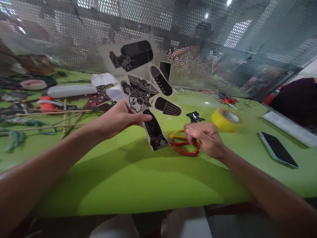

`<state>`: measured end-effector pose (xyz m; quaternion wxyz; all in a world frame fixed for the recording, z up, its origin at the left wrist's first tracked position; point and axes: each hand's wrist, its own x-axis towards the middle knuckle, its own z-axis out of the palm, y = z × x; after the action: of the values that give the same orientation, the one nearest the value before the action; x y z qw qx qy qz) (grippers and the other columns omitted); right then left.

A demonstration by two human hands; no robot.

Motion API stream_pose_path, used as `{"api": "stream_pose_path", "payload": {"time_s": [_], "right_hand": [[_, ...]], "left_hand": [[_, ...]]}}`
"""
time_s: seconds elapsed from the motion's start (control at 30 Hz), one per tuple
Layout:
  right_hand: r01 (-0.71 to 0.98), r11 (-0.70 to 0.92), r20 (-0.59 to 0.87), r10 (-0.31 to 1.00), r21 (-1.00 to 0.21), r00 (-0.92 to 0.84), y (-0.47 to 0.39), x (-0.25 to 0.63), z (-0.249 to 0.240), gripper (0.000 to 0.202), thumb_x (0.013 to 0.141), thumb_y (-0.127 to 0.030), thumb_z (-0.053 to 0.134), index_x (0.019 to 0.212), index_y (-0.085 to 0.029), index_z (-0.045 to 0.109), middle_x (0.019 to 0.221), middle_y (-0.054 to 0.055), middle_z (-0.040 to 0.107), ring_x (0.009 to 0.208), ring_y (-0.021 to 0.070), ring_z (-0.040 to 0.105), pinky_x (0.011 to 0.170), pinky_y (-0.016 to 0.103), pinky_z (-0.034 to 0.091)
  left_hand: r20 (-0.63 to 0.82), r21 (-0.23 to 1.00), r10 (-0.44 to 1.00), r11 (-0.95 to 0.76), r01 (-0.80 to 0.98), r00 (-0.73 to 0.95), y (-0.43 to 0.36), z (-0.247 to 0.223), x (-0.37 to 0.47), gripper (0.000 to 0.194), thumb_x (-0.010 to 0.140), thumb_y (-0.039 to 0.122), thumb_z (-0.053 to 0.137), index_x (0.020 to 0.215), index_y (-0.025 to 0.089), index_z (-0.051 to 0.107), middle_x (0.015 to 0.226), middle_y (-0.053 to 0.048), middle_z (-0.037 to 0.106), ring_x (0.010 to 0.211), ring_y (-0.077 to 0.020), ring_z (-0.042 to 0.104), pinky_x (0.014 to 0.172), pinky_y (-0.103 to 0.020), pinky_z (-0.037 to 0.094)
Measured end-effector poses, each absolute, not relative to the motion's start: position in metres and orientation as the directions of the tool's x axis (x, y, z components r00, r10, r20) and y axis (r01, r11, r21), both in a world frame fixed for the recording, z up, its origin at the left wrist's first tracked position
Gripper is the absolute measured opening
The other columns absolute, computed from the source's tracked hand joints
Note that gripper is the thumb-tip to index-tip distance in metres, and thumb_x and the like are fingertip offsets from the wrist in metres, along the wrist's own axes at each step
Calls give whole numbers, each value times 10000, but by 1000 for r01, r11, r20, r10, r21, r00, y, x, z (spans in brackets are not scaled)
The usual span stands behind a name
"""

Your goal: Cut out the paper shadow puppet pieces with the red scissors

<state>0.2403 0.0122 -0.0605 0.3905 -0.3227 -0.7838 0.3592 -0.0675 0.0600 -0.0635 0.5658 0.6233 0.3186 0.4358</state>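
My left hand (123,119) is closed on a translucent plastic sheet (109,49), cut to an irregular outline and printed with black figures, including a patterned headdress and face. My thumb presses on its front, beside a dark strip that hangs lowest. Several black shapes with pale borders fan out at its right. My right hand (205,137) is curled around the handles of a pair of scissors (187,153), one handle red and one yellow. Most of the blades are hidden behind the sheet's lower end. Beyond my right hand lies a small black cut-out piece (194,115).
A yellow tape roll (224,119) and a phone (278,148) lie at right, near a white plastic roll (292,129). Thin sticks (64,119), a red object (47,104) and a white roll (71,91) clutter the left. A perforated screen (138,19) stands behind the green table (148,188).
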Motion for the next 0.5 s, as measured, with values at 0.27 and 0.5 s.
{"api": "stream_pose_path", "payload": {"time_s": [0.27, 0.5], "right_hand": [[243, 512, 342, 791, -824, -507, 13, 241, -57, 529, 1059, -325, 606, 542, -216, 562, 535, -25, 505, 502, 122, 416, 538, 316, 316], [244, 529, 346, 775, -813, -528, 13, 241, -57, 530, 1041, -284, 593, 521, -216, 520, 530, -36, 465, 499, 114, 373, 540, 319, 279]], "left_hand": [[140, 988, 886, -96, -121, 441, 62, -60, -67, 521, 741, 358, 1047, 458, 213, 635, 525, -15, 669, 474, -113, 577, 489, -232, 561], [101, 979, 909, -17, -205, 405, 63, -63, -63, 215, 676, 225, 1035, 734, 194, 831, 811, -50, 843, 681, -173, 771, 664, -259, 685]]}}
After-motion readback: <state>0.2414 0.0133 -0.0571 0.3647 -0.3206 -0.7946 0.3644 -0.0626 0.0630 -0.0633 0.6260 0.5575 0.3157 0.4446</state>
